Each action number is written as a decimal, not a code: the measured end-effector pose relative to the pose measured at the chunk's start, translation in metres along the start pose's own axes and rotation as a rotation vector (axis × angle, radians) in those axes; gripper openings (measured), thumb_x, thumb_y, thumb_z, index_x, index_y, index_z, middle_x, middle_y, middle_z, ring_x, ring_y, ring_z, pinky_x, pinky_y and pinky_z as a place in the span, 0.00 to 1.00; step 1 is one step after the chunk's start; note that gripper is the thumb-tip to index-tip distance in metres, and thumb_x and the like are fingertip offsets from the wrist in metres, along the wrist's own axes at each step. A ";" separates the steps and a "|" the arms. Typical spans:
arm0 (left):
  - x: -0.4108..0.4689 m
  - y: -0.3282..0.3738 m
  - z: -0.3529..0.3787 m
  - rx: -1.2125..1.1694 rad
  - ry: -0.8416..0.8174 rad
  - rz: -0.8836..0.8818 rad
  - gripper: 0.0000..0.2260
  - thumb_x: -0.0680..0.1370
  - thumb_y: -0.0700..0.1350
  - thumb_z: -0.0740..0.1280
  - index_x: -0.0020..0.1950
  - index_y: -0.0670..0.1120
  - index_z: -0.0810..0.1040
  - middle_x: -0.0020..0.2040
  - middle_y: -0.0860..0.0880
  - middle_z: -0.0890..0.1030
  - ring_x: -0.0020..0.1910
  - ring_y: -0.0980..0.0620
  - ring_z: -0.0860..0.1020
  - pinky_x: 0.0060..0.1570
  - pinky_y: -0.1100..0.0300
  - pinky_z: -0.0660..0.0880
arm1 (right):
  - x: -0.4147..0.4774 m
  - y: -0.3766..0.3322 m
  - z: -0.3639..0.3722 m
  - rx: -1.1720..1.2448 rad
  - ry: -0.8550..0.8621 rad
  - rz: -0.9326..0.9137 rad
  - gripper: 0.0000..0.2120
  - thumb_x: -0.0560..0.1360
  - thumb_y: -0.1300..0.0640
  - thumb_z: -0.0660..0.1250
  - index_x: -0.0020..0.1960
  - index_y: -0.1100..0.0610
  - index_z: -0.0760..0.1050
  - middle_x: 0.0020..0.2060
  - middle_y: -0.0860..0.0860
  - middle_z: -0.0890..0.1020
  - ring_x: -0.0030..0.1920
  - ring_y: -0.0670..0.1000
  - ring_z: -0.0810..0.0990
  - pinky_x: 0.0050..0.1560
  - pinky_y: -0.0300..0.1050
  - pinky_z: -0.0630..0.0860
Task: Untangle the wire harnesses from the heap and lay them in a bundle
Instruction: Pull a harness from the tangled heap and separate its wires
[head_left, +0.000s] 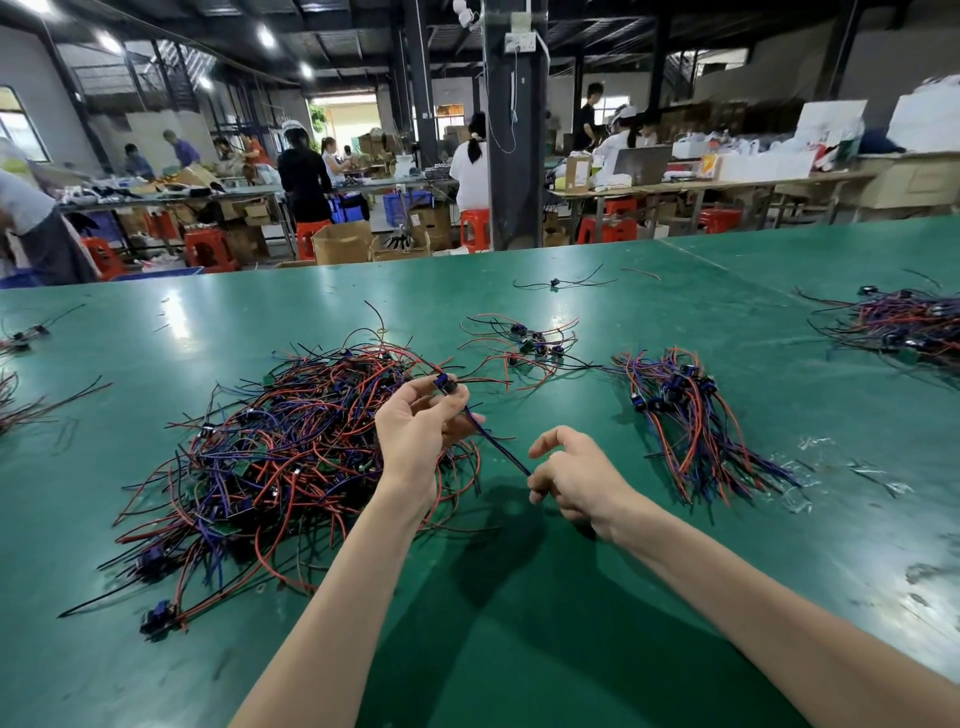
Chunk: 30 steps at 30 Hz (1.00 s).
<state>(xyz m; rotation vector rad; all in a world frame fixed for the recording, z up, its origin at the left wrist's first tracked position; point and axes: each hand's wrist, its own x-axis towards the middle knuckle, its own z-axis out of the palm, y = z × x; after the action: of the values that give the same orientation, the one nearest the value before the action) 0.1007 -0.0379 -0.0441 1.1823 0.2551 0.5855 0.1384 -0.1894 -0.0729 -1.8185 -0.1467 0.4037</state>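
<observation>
A right hand (576, 480), nearest the viewer, pinches the loose end of a dark wire harness (493, 441) in curled fingers. The harness runs straight, up and to the left, to a left hand (415, 426) whose fingers grip its blue connector above the tangled heap (260, 457). The sorted bundle (685, 415) lies farther right on the green table (519, 597), closer to the right hand, its wires trailing toward the viewer.

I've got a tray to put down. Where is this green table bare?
Bare: the near-left corner of the table below the heap, and the far strip behind it. Crowded: between the heap and the bundle, where the left hand and right hand hold a harness; the right edge holds another pile.
</observation>
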 end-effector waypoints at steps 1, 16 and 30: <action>-0.001 0.000 0.001 0.001 -0.011 0.001 0.06 0.72 0.31 0.70 0.46 0.40 0.77 0.32 0.49 0.79 0.26 0.49 0.80 0.30 0.62 0.78 | 0.001 0.000 -0.001 -0.019 -0.008 -0.004 0.12 0.70 0.71 0.56 0.47 0.57 0.71 0.29 0.58 0.77 0.15 0.45 0.58 0.20 0.33 0.54; 0.018 -0.022 -0.016 0.372 0.082 0.189 0.10 0.75 0.34 0.68 0.45 0.48 0.74 0.33 0.50 0.80 0.35 0.53 0.82 0.43 0.57 0.79 | -0.024 -0.015 0.001 -0.041 -0.356 -0.341 0.14 0.75 0.70 0.63 0.38 0.54 0.77 0.26 0.47 0.75 0.19 0.44 0.60 0.21 0.33 0.56; 0.011 -0.011 -0.013 -0.003 0.047 -0.015 0.10 0.76 0.29 0.64 0.54 0.40 0.71 0.38 0.44 0.75 0.33 0.49 0.82 0.30 0.65 0.77 | -0.018 -0.007 0.006 0.029 -0.387 0.061 0.10 0.73 0.72 0.59 0.40 0.62 0.76 0.25 0.55 0.75 0.16 0.43 0.58 0.19 0.30 0.55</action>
<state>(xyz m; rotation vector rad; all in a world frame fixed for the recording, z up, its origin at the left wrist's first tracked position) 0.1070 -0.0245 -0.0575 1.1641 0.3022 0.6011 0.1209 -0.1875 -0.0640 -1.7025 -0.3507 0.7950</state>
